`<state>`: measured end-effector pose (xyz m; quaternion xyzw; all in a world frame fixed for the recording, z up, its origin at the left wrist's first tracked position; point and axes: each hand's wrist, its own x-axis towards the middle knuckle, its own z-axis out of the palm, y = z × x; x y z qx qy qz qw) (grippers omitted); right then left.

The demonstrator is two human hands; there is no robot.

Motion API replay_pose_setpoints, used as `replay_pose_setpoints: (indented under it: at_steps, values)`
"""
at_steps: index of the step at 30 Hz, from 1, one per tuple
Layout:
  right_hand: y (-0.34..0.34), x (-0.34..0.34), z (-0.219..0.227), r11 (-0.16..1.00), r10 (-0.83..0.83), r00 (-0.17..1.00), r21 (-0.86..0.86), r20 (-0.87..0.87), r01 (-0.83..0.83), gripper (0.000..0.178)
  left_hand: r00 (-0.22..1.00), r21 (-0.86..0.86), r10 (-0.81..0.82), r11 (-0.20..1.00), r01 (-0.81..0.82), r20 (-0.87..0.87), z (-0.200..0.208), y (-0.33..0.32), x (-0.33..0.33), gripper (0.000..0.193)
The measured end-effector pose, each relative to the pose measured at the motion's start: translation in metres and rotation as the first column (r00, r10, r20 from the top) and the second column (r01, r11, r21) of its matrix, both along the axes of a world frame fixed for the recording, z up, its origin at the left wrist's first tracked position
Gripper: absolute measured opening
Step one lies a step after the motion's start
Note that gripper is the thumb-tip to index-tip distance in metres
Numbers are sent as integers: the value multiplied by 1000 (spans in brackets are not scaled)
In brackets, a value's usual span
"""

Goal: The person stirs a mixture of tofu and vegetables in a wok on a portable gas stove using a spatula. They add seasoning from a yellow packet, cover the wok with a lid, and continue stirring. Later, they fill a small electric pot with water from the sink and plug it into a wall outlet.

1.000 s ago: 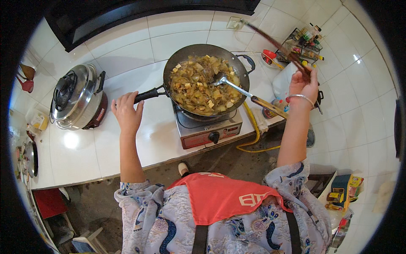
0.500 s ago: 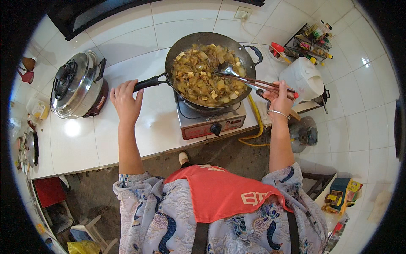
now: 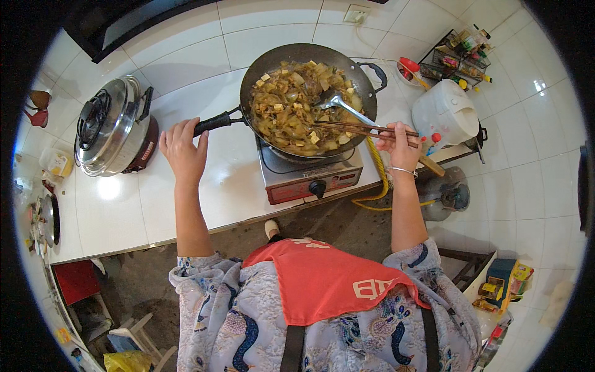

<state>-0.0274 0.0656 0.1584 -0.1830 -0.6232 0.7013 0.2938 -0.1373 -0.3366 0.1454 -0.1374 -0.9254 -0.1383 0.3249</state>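
Note:
A dark wok (image 3: 273, 59) full of a stew with pale cubes, vegetable pieces and translucent noodles (image 3: 285, 111) stands on a gas stove (image 3: 288, 183). My left hand (image 3: 184, 149) is closed around the end of the wok's black handle (image 3: 214, 123). My right hand (image 3: 398, 146) holds a pair of brown chopsticks (image 3: 362, 127), their tips on the food at the wok's right side. A metal ladle (image 3: 353, 110) leans in the wok with its bowl partly in the food. Its shaft runs under my right hand; whether my fingers touch it is hidden.
A lidded steel cooker (image 3: 114, 127) stands at the left. To the right are a white appliance (image 3: 443, 115), a red-and-white bowl (image 3: 408, 69) and a wire rack of bottles (image 3: 458, 56). A yellow hose (image 3: 379, 170) leads down to a gas cylinder (image 3: 446, 195).
My right hand has shifted slightly left and down, and the chopsticks have swung lower, away from the ladle's bowl. My left hand stays at the handle.

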Motion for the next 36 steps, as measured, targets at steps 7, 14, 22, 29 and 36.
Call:
replay_pose_setpoints:
  at_steps: [7,14,22,29,36]
  values:
    - [3,-5,-3,1000,1,1000,6,-11,-1,31,1000,-1,-3,1000,3,-3,-1,1,-1,30]
    - [11,-6,-14,936,-30,999,-349,13,33,31,1000,-8,0,1000,0,-23,-3,1,-2,30]
    - [3,-2,-10,844,-32,998,-537,-52,-1,29,1000,-19,18,1000,-18,0,-2,1,-2,31]
    - [11,8,5,640,145,939,-695,-310,-328,30,1000,0,4,1000,-4,-5,-3,2,-3,32]
    - [10,35,40,573,332,715,-471,-615,-671,35,1000,-56,10,998,-11,-14,-4,4,-4,32]
